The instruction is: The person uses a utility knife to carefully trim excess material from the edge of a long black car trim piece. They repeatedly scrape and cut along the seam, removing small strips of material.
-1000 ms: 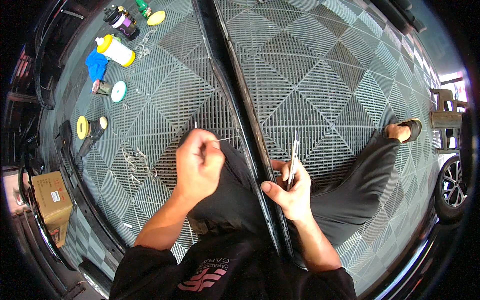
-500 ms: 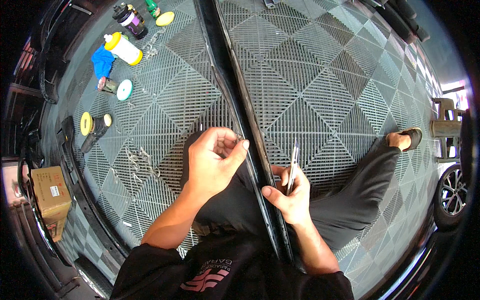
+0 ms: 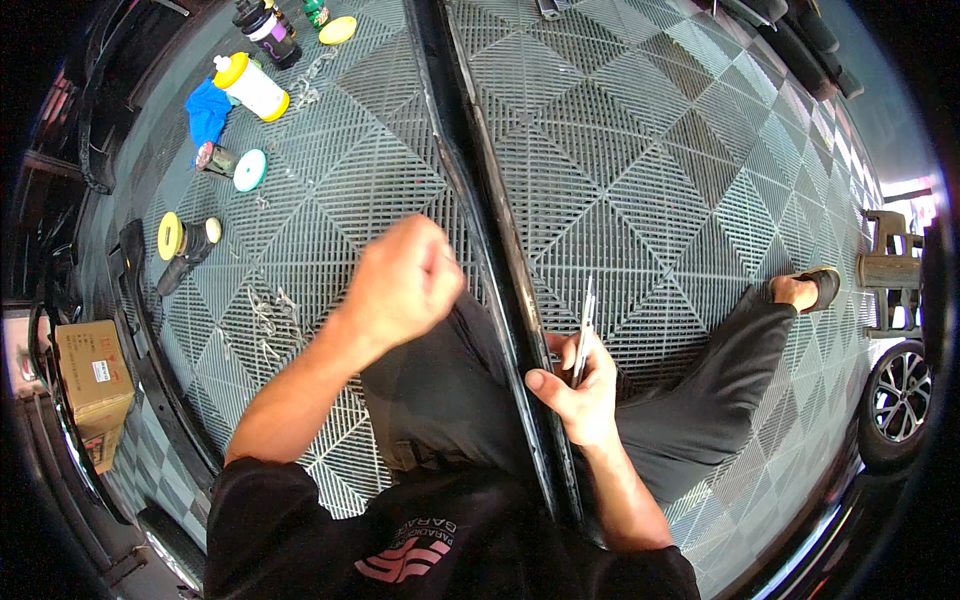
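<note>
A long, glossy black trim strip (image 3: 470, 160) runs from the far edge down across my lap, slightly tilted. My left hand (image 3: 410, 280) is closed in a fist just left of the strip, apart from it and above my leg. Whatever its fingers may hold is hidden. My right hand (image 3: 585, 395) grips a slim silver utility knife (image 3: 584, 335), its tip pointing away from me. The thumb of that hand rests against the right side of the strip, and some of its fingers are hidden behind the knife and the strip.
Thin grey scraps (image 3: 273, 315) lie on the grid-tile floor (image 3: 640, 200) at left. Beyond them stand a polisher (image 3: 188, 245), a round teal pad (image 3: 250, 170), a blue cloth (image 3: 208, 110) and a white-yellow bottle (image 3: 255, 88). A cardboard box (image 3: 92, 375) sits far left, a wheel (image 3: 897, 400) far right.
My left hand has left the strip's edge, where it was pinching, and moved left and slightly away from me, closing into a fist. The right hand with the knife is nearly still.
</note>
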Available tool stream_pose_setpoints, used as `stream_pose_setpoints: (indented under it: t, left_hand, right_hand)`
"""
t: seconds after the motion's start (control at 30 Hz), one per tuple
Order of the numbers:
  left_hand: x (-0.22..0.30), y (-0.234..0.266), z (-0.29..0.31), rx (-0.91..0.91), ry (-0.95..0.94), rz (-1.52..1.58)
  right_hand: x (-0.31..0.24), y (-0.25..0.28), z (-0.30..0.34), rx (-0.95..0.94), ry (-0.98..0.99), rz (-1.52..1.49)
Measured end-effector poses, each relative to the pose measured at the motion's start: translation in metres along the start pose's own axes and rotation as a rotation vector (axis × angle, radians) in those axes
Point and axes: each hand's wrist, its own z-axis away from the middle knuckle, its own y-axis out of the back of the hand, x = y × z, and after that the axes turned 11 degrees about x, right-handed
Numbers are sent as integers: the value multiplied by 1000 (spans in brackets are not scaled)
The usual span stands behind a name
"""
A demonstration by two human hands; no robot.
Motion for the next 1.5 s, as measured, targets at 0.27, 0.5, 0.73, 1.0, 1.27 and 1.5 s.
stream_pose_setpoints:
  t: [0.27, 0.5, 0.73, 1.0, 1.27, 1.5]
  left_hand:
    - [-110, 95, 46, 186, 441, -269]
    - [-190, 154, 162, -217, 633, -754]
    - [-206, 165, 170, -234, 724, -974]
    - [-206, 153, 136, 18, 604, -1193]
    - [-65, -49, -23, 309, 698, 311]
    - [-40, -168, -66, -121, 886, 1731]
  right_hand:
    - [3, 6, -11, 34, -88, -51]
    - [2, -8, -41, 16, -142, -147]
    - [-7, -16, -69, -5, -124, -213]
    - [-11, -28, -78, -9, -106, -253]
    - [-16, -30, -86, 28, -71, -227]
    - [-20, -29, -116, 112, 49, -134]
